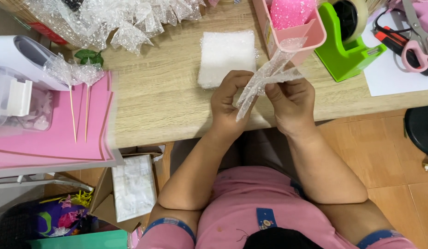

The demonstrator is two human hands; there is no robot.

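Both hands meet over the near edge of the wooden table (pixel 167 101). My left hand (pixel 230 99) and my right hand (pixel 292 99) pinch the same piece of sheer white glittery mesh (pixel 264 76), folded into a narrow strip that runs diagonally between them. Just beyond my hands lies a flat stack of white mesh squares (pixel 225 55). A pink box (pixel 292 27) holding pink mesh stands right behind the strip.
A green tape dispenser (pixel 347 46) and pink scissors (pixel 417 41) sit at the right. Pink paper sheets (pixel 52 129) with two wooden skewers (pixel 80 115) lie left, finished mesh bows (pixel 126 20) at the back. An open cardboard box (pixel 131 189) stands on the floor.
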